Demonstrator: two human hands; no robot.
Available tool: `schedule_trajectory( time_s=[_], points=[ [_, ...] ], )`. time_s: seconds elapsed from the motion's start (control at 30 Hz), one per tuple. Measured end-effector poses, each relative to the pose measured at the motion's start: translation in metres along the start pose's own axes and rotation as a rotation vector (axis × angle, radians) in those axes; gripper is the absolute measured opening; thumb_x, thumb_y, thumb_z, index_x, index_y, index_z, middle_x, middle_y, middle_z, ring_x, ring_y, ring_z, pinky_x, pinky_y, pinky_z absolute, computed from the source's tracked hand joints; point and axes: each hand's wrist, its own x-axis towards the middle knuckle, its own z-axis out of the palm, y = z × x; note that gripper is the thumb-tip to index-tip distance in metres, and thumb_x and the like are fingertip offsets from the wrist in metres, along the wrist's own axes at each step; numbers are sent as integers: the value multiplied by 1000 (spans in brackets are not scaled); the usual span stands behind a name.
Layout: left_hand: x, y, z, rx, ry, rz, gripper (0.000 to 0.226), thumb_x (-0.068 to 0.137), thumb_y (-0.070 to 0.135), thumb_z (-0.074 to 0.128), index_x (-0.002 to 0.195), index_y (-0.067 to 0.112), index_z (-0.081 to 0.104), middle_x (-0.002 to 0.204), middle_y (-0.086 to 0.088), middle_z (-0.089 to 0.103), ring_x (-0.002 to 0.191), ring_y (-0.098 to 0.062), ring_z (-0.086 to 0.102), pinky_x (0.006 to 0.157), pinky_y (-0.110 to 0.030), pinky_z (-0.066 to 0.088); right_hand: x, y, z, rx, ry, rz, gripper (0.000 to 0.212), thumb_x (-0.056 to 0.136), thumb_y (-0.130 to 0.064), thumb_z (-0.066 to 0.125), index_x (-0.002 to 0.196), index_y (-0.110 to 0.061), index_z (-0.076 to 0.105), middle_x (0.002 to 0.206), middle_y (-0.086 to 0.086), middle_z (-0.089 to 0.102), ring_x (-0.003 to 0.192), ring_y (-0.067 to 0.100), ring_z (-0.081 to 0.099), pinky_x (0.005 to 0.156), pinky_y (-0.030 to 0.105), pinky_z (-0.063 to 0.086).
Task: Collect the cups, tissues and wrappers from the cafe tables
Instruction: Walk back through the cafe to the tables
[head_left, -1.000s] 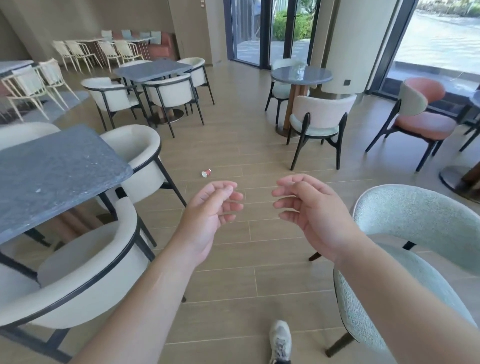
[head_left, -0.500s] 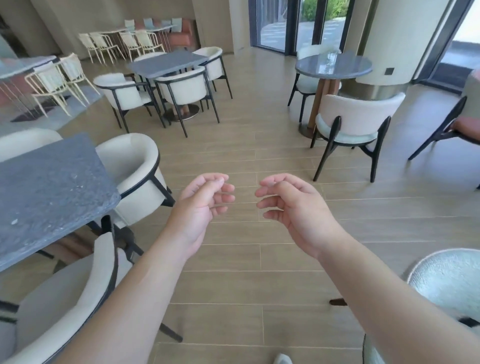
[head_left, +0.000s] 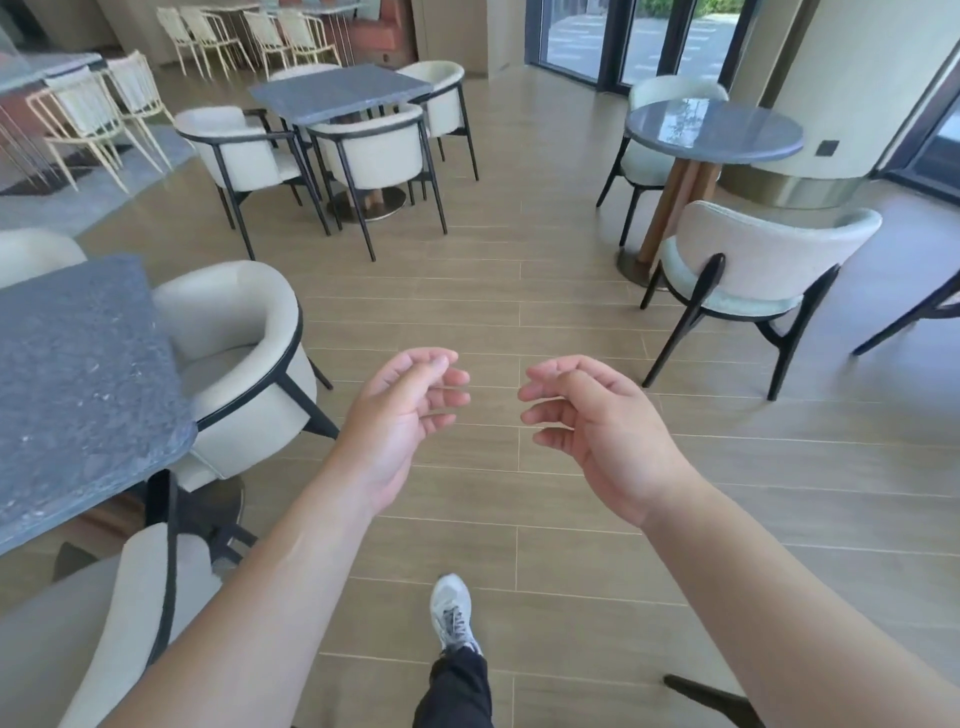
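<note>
My left hand (head_left: 400, 415) and my right hand (head_left: 597, 421) hang in front of me over the wooden floor, a little apart. The fingers of both are loosely curled and hold nothing. No cup, tissue or wrapper shows in this view; the small cup that lay on the floor earlier is hidden or out of frame. A grey square table (head_left: 62, 374) stands close at my left. A second grey square table (head_left: 337, 93) is further ahead, and a round grey table (head_left: 717, 130) is ahead on the right. No litter shows on their tops.
White tub chairs (head_left: 239, 332) ring the near table on the left. A pale chair (head_left: 763, 265) with black legs stands by the round table. My grey shoe (head_left: 452, 608) steps forward on the floor. A round pillar (head_left: 831, 78) and glass doors are at the back right.
I have walked forward and the view has turned left. The floor cup seen one second ago is no longer in view. Both hands keep the same loose pose.
</note>
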Motion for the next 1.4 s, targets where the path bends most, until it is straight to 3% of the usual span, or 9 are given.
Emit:
schedule_trajectory(
  time_s=[0.23, 0.47, 0.7, 1.07, 1.4],
  points=[
    [158, -2, -29, -35, -12, -53, 12, 102, 21, 56, 104, 20, 68, 94, 0, 75, 85, -14, 71, 76, -29, 50, 149, -4, 11, -53, 65, 26, 17, 78, -24, 57, 89, -21, 70, 89, 3, 71, 77, 18, 64, 68, 32, 48],
    [316, 37, -74, -5, -56, -58, 14, 103, 20, 54, 102, 21, 68, 90, 3, 74, 81, -11, 69, 75, -30, 48, 309, -31, 63, -86, 41, 3, 13, 77, -30, 60, 81, -29, 73, 90, 1, 72, 77, 16, 66, 67, 31, 49],
    [413, 65, -100, -17, -62, -44, 14, 103, 19, 54, 101, 20, 68, 92, 1, 73, 81, -12, 69, 69, -31, 45, 410, -41, 90, -90, 39, 22, 13, 76, -28, 60, 83, -25, 71, 89, 3, 71, 76, 17, 65, 66, 30, 49],
    [542, 66, -132, 23, 87, -71, 14, 103, 19, 54, 100, 21, 67, 91, 2, 73, 80, -11, 68, 74, -28, 48, 571, -31, 103, -86, -67, 81, 15, 75, -28, 61, 84, -23, 71, 87, 2, 71, 74, 17, 64, 65, 30, 49],
    [729, 58, -119, 63, 264, -138, 13, 103, 19, 54, 100, 20, 67, 92, 2, 71, 78, -10, 67, 73, -28, 47, 792, -27, 86, -78, -221, 189, 17, 78, -23, 55, 87, -22, 69, 85, 0, 71, 72, 16, 64, 63, 27, 50]
  ],
)
